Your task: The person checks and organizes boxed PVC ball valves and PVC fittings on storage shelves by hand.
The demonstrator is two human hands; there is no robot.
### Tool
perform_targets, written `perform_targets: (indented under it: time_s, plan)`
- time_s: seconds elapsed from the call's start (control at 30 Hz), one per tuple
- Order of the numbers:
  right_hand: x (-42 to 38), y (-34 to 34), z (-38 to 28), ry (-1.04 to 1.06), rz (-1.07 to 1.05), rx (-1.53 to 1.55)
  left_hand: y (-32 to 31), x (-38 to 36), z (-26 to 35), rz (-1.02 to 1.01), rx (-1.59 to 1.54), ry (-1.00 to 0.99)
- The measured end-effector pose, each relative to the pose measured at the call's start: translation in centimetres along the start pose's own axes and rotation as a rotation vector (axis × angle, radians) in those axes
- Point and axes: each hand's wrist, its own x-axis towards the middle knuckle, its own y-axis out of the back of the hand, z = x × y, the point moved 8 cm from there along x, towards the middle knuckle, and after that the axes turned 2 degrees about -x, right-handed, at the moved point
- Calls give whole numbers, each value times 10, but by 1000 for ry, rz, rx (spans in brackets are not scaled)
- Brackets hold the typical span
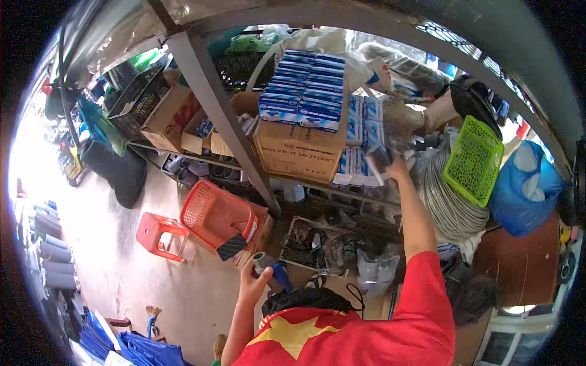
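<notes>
My left hand (249, 283) is low near the middle, its fingers closed around a grey pipe fitting (263, 261) with a round opening. A blue piece (281, 277) shows right beside that fitting. My right arm stretches up to the shelf, where my right hand (398, 169) has its fingers closed at a small blue and white box (378, 161). That box overlaps stacked blue and white boxes (365, 125) in this view. Left of them, more blue boxes (303, 91) lie on a large ball valve carton (299, 150).
A red basket (213, 207) and red stool (160, 235) stand on the floor at left. Coiled grey hose (452, 198), a green basket (473, 160) and a blue bag (526, 189) are at right. A metal post (223, 116) crosses the shelf front.
</notes>
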Motion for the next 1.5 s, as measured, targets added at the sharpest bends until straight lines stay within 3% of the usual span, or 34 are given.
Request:
perform_targets:
  time_s: [0.03, 0.13, 0.2, 0.3, 0.4, 0.5, 0.6, 0.63, 0.7, 0.73, 0.8, 0.83, 0.9, 1.03, 1.1, 1.2, 1.23, 1.33, 1.5]
  plan:
    - [-1, -2, 8, -31, 57, 51, 1, -5, 10, 26, -28, -56]
    - [-4, -21, 37, -27, 123, 286, 9, -8, -5, 93, -115, 47]
    - [-37, -15, 36, -18, 204, 496, -1, -3, -8, 15, -214, 53]
    - [-113, -19, 5, -48, 157, 597, -43, 9, 25, -160, -308, -9]
    - [-180, -29, -30, -49, 70, 424, -111, 19, 79, -387, -373, -186]
    - [-222, -52, -50, 56, 178, 451, -172, 13, 119, -521, -341, -278]
    - [-258, -58, -56, 115, 252, 575, -214, 23, 97, -509, -450, -263]
    - [-270, -55, -57, 123, 269, 640, -220, 27, 83, -498, -490, -144]
    - [-281, -50, -51, 75, 344, 653, -219, 25, 75, -469, -480, -125]
    - [-281, -55, -44, 22, 251, 835, -218, 24, 74, -456, -472, -114]
    - [-288, -65, -38, -82, 48, 1190, -207, 18, 74, -431, -394, -183]
    - [-282, -80, -25, -203, 97, 1248, -203, 18, 67, -452, -366, -210]
    - [-296, -79, -31, -207, 42, 1364, -195, 18, 60, -459, -246, -304]
    - [-301, -95, -36, -178, -64, 1553, -191, 11, 44, -477, -248, -273]
    - [-304, -100, -32, -213, -91, 1571, -188, 6, 45, -521, -181, -246]
    - [-310, -101, -26, -235, -67, 1471, -193, -8, 55, -762, 268, -310]
    - [-313, -99, -23, -238, -49, 1416, -199, -14, 66, -832, 211, -405]
    - [-337, -73, -38, -229, -81, 1233, -210, -24, 76, -922, 493, -660]
    - [-338, -83, -15, -371, 65, 1336, -213, -25, 75, -901, 680, -601]
